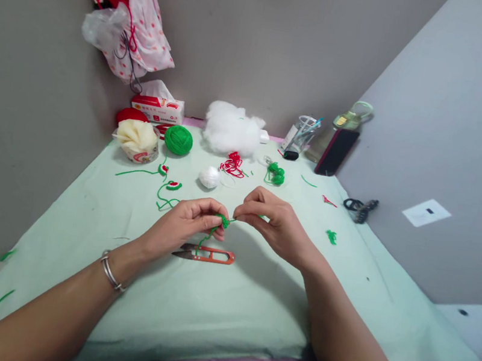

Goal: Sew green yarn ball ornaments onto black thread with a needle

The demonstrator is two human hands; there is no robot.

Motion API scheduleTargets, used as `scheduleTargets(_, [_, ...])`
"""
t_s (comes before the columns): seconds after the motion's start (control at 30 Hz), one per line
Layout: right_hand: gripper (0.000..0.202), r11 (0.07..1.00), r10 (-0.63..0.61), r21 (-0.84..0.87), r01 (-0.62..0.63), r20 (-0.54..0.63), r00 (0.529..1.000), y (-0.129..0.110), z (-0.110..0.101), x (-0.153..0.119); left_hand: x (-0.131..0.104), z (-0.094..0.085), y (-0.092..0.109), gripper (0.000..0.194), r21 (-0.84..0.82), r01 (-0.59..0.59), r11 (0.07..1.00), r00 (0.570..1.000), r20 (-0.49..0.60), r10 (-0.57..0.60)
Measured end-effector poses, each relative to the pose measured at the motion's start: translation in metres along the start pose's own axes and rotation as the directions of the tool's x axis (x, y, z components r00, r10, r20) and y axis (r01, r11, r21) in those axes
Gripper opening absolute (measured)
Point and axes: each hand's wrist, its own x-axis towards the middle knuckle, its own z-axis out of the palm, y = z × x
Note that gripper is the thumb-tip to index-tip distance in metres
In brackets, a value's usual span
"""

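My left hand (196,219) is closed on a small green crochet piece (224,221), pinched between thumb and fingers. A strand of green yarn (206,239) hangs from it toward the table. Just to the right, my right hand (274,219) pinches a thin green strand that runs out of the piece; whether a needle is also in the fingertips I cannot tell. Below the hands lie orange thread snips (215,256), partly under the hanging yarn. Left of my left hand are two small green, white and red crochet pieces (173,186) with trailing yarn.
A green yarn ball (178,140), a white yarn ball (210,177), fluffy stuffing (230,130) and red yarn scraps (233,165) lie beyond my hands. A tissue box (158,109) and tub (140,152) stand back left; a cup (298,135) and phone (337,153) back right.
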Motion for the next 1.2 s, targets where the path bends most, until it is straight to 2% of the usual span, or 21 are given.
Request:
scheduleTargets(0.13, [0.013, 0.995, 0.012, 0.094, -0.014, 0.017, 1.0, -0.001, 0.003, 0.0, -0.001, 0.0, -0.001, 0.015, -0.018, -0.019, 1.0, 0.999, 0.026, 0.019])
scheduleTargets(0.23, [0.012, 0.995, 0.009, 0.101, -0.009, -0.002, 1.0, -0.001, 0.006, 0.001, -0.001, 0.001, -0.001, 0.014, -0.026, -0.027, 0.999, 0.999, 0.024, 0.028])
scheduleTargets(0.43, [0.007, 0.999, 0.044, -0.006, -0.045, -0.074, 0.996, 0.0, 0.01, 0.004, 0.0, 0.002, -0.002, 0.016, -0.056, -0.015, 0.998, 1.0, -0.026, 0.014])
scheduleTargets(0.53, [0.013, 0.996, 0.068, 0.058, -0.063, -0.084, 0.994, -0.004, 0.012, 0.005, 0.001, 0.003, -0.005, 0.017, -0.072, -0.039, 0.997, 0.998, -0.06, 0.035])
scheduleTargets(0.63, [0.019, 0.992, 0.049, 0.12, -0.044, -0.04, 0.998, -0.011, 0.016, 0.003, 0.002, 0.003, -0.009, 0.019, -0.088, -0.065, 0.994, 0.994, -0.091, 0.057])
scheduleTargets(0.7, [0.017, 0.998, -0.008, 0.054, 0.01, -0.042, 0.999, -0.014, 0.021, 0.002, 0.003, 0.003, -0.011, 0.021, -0.1, -0.049, 0.994, 0.994, -0.105, 0.038])
scheduleTargets(0.83, [0.017, 0.971, -0.125, -0.211, 0.109, -0.063, 0.99, -0.015, 0.03, -0.001, 0.004, 0.006, -0.009, 0.03, -0.08, 0.018, 0.997, 0.99, -0.136, -0.029])
scheduleTargets(0.9, [0.018, 0.962, -0.153, -0.243, 0.127, -0.091, 0.984, -0.015, 0.031, -0.001, 0.004, 0.008, -0.005, 0.032, -0.063, 0.026, 0.998, 0.99, -0.138, -0.035])
scheduleTargets(0.97, [0.017, 0.983, -0.143, -0.139, 0.123, -0.149, 0.978, -0.017, 0.031, 0.0, 0.003, 0.009, -0.002, 0.031, -0.057, 0.01, 0.998, 0.993, -0.119, -0.017])
scheduleTargets(1.1, [0.014, 0.972, -0.019, 0.225, 0.062, -0.187, 0.982, -0.02, 0.032, 0.001, 0.003, 0.007, 0.0, 0.025, -0.061, -0.033, 0.998, 0.997, -0.074, 0.029])
scheduleTargets(1.2, [0.015, 0.969, -0.03, 0.232, 0.08, -0.21, 0.977, -0.021, 0.033, 0.001, 0.002, 0.006, 0.0, 0.022, -0.055, -0.041, 0.998, 0.997, -0.068, 0.037])
